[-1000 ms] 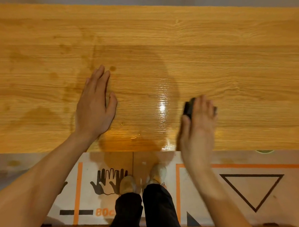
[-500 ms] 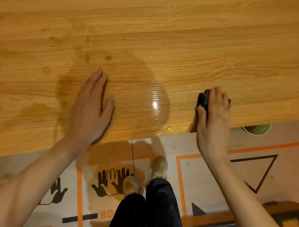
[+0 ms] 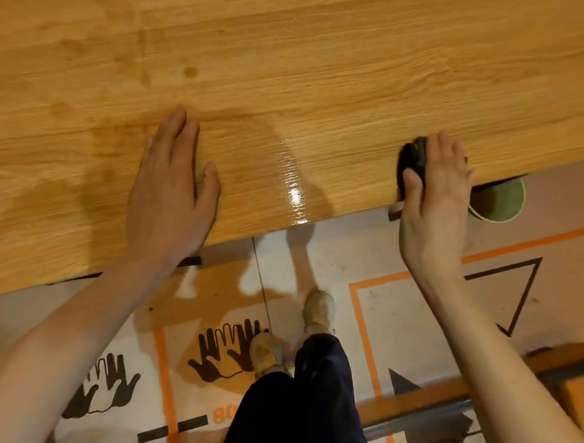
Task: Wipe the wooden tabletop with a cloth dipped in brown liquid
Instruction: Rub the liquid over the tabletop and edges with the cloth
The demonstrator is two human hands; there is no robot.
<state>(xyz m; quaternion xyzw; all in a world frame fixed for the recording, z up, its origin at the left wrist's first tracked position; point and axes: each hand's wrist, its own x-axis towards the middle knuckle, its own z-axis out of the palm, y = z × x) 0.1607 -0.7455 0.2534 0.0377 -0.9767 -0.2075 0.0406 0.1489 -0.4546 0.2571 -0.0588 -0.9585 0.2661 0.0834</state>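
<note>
The wooden tabletop [image 3: 310, 69] fills the upper half of the view, with a wet glossy streak near its front edge and darker damp patches to the left. My right hand [image 3: 436, 195] presses a dark cloth [image 3: 411, 159] flat against the table at its front edge; most of the cloth is hidden under my fingers. My left hand [image 3: 172, 183] lies flat and spread on the wood, to the left of the wet streak, holding nothing.
A green cup [image 3: 499, 200] stands on the floor just below the table edge, right of my right hand. My legs and shoes [image 3: 318, 307] are below, on printed floor covering with orange lines and a black triangle [image 3: 508, 299].
My right hand has slid the cloth rightward along the front edge. The view has tilted, so more floor and the green cup show. My left hand stays flat.
</note>
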